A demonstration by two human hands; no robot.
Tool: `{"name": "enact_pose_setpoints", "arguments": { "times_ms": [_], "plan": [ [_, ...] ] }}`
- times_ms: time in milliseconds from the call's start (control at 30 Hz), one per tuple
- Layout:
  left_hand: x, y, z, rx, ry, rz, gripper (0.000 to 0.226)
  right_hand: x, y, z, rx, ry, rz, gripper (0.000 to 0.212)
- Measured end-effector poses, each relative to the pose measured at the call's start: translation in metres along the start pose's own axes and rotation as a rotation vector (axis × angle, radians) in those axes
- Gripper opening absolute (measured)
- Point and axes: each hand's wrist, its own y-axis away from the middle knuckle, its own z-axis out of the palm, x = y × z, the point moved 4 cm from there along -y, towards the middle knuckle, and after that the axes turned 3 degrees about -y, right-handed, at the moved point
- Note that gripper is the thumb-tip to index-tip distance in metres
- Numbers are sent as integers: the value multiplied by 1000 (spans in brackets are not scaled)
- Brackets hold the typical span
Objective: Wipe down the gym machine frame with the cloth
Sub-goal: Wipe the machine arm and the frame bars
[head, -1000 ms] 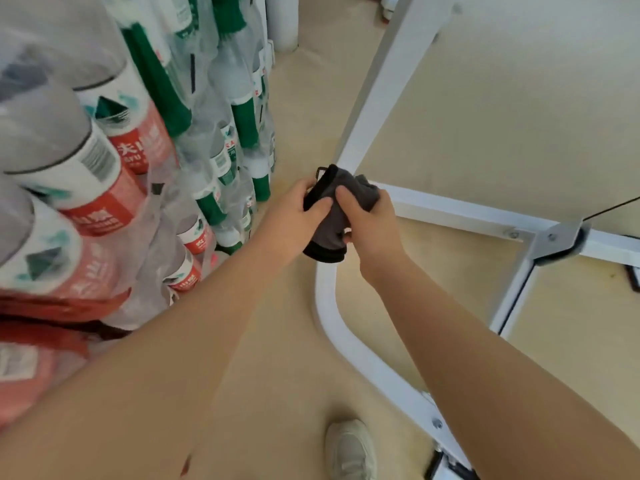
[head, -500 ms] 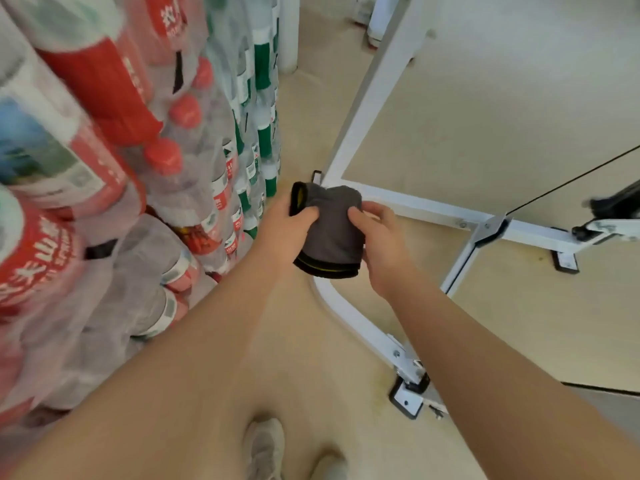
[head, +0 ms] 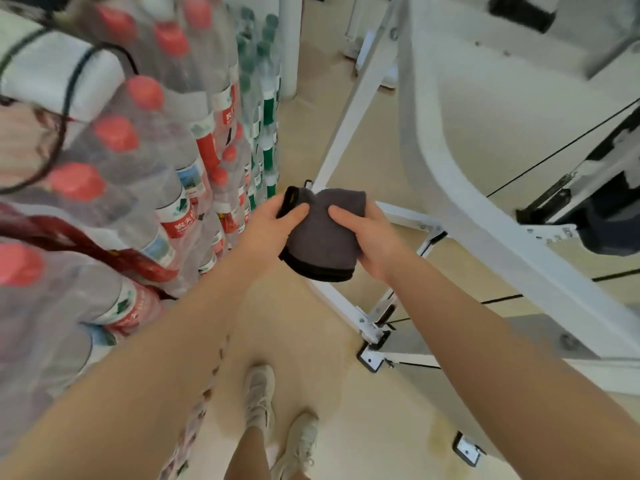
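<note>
- Wiping target is the gym machine frame (head: 491, 223): white painted steel tube, rigid and heavy, bolted feet on the floor (head: 311, 358). Won't shift under pressure, so lean on it freely. Smooth paint, so cloth should glide. Brackets and bolt heads at the joints look like snag points.
- Nearest sloping tube runs just right of the hands; a lower base rail (head: 339, 299) passes under them. Both within easy reach.
- Shrink-wrapped packs of water bottles (head: 145, 188) stacked close on the left, so elbow room is tight on that side.
- Cloth (head: 322, 237): dark grey, folded into a thick pad, held in the air over the base rail, not touching the frame. Soft, light, limp; it'll unfold if held by one corner. Best gripped flat across the fold, palm behind it, so the pad stays stacked.
- Left hand (head: 273, 230): pinching the cloth's left edge, thumb on top, fingers hidden beneath.
- Right hand (head: 370, 237): gripping the right edge, thumb pressed on top, fingers curled under.
- Black edging with a small yellow tag at the top-left corner; keep that hem off the paint.
</note>
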Motion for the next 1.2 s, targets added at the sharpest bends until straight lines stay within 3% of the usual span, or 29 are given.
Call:
{"name": "enact_pose_setpoints", "arguments": {
  "times_ms": [100,200,333,467,567,667,800,933,1033,1133,1200],
  "plan": [
    [36,26,4,-91,0,1,16,-38,40,3,-137,57,0,31],
    [68,43,17,-166,-44,13,12,-72,76,-6,-189,309,11,16],
    [117,62,50,-217,-326,313,11,-104,119,-29,-104,716,-105,14],
    [153,81,99,-354,-507,590,18,-124,161,-50,-25,960,-348,32],
    [160,83,135,-548,-553,605,12,-122,184,-75,74,1092,-393,28],
    [157,86,172,-767,-555,505,19,-113,203,-101,132,1138,-378,22],
    [154,88,222,-943,-801,679,15,-102,222,-136,297,939,-320,21],
    [163,65,262,-863,-909,766,21,-97,222,-165,595,941,-269,17],
    [174,41,285,-715,-887,780,33,-107,206,-174,799,802,-306,8],
    [179,25,292,-539,-862,807,59,-115,178,-175,879,766,-286,31],
    [176,22,283,-415,-872,837,57,-115,161,-176,926,895,-175,45]
  ]
}}
